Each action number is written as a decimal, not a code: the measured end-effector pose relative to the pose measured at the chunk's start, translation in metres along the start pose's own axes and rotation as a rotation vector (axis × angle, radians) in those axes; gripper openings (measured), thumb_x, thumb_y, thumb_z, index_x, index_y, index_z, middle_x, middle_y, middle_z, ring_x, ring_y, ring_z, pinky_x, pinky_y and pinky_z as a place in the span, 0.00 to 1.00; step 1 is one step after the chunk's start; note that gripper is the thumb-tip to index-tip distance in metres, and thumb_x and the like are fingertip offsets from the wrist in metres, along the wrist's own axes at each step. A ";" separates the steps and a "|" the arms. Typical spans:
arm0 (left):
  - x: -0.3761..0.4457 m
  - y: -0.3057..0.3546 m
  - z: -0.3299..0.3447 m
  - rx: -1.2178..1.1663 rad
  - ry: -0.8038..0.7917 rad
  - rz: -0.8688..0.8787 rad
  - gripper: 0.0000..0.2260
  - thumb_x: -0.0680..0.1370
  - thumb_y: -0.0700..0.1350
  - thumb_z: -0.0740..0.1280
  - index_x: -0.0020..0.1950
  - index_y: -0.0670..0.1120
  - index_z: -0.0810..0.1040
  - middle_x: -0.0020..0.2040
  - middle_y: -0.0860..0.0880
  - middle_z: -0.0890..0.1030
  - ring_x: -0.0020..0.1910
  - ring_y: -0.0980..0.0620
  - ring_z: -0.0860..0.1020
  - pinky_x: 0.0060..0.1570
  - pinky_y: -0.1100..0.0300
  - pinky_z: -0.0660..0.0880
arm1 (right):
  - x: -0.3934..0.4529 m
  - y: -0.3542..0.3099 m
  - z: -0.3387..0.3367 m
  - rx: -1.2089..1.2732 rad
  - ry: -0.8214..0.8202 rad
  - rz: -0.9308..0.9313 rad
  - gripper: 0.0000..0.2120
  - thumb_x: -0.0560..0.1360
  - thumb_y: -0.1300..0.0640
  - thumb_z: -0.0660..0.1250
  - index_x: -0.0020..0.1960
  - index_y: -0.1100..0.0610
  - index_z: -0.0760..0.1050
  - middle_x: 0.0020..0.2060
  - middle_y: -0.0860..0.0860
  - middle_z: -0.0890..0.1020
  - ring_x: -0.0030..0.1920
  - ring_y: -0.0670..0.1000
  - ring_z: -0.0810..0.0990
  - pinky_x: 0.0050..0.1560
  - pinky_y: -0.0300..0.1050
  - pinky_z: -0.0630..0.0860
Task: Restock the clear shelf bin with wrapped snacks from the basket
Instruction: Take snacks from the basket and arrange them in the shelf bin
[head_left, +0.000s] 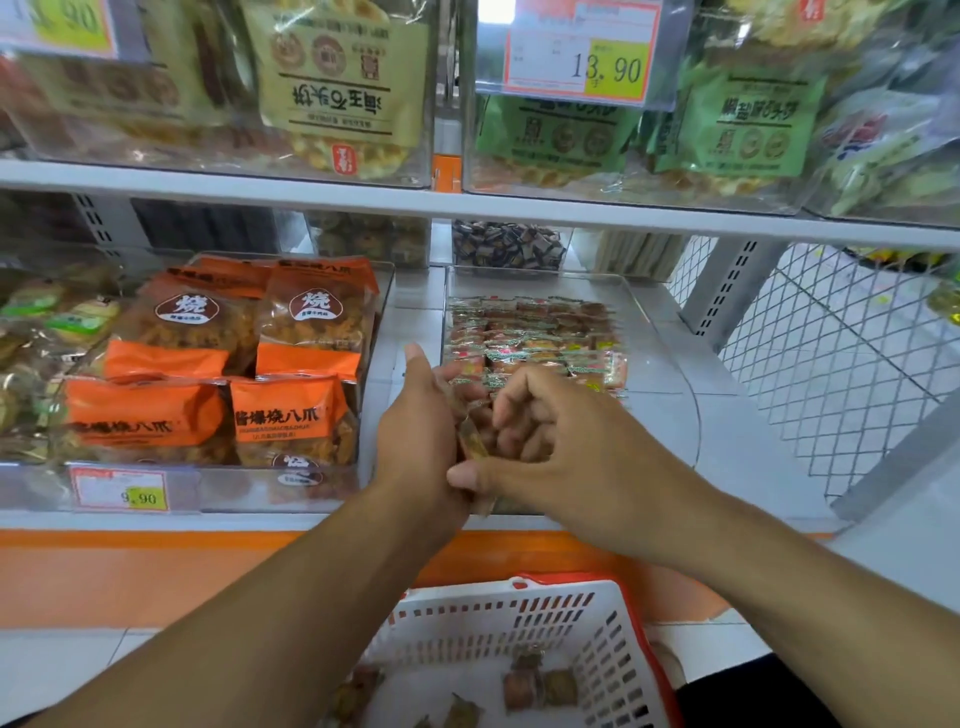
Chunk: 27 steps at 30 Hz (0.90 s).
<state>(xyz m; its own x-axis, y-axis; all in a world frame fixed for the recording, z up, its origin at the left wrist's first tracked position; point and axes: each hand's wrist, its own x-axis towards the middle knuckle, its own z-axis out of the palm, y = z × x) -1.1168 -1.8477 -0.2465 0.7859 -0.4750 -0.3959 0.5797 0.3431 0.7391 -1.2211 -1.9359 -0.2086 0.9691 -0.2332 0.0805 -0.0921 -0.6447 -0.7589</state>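
Observation:
The clear shelf bin (670, 374) stands on the middle shelf, right of centre, with rows of small wrapped snacks (535, 335) filling its back half. At the bin's front left corner my left hand (418, 431) cups a small stack of wrapped snacks (472, 439). My right hand (540, 441) is pressed against the same stack, thumb under it and fingers curled over it. Below, the white basket (608, 644) with a red rim holds several loose wrapped snacks (540, 686) on its floor.
A clear bin (374, 291) of orange snack bags (218, 384) sits just left of my hands, with a price tag (120, 491) on its front. The shelf above (467, 202) carries bins of large packets. White wire mesh (841, 364) closes the right side.

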 end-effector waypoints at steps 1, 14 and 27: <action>0.000 0.000 -0.001 -0.012 -0.008 0.012 0.24 0.81 0.65 0.56 0.53 0.47 0.81 0.39 0.45 0.82 0.32 0.47 0.82 0.32 0.52 0.82 | -0.002 -0.002 0.003 0.019 0.015 -0.015 0.20 0.63 0.38 0.78 0.46 0.41 0.70 0.39 0.45 0.80 0.34 0.44 0.80 0.38 0.50 0.81; -0.008 0.005 0.000 0.130 -0.523 -0.117 0.33 0.79 0.68 0.57 0.60 0.40 0.83 0.60 0.37 0.83 0.57 0.42 0.83 0.56 0.44 0.81 | 0.017 0.026 -0.020 0.195 0.048 0.090 0.18 0.78 0.56 0.70 0.64 0.40 0.76 0.48 0.56 0.81 0.50 0.59 0.81 0.56 0.56 0.80; -0.007 -0.009 -0.001 0.488 -0.680 -0.087 0.26 0.74 0.72 0.61 0.60 0.57 0.83 0.59 0.44 0.84 0.58 0.44 0.83 0.55 0.48 0.81 | 0.021 0.043 -0.061 0.064 -0.221 0.051 0.20 0.64 0.59 0.82 0.51 0.50 0.78 0.44 0.50 0.84 0.44 0.48 0.83 0.43 0.42 0.78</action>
<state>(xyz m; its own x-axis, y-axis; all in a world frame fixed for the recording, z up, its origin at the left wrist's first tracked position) -1.1278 -1.8469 -0.2510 0.3517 -0.9218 -0.1632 0.3512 -0.0317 0.9358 -1.2184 -2.0132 -0.2000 0.9907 -0.0948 -0.0976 -0.1348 -0.5871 -0.7982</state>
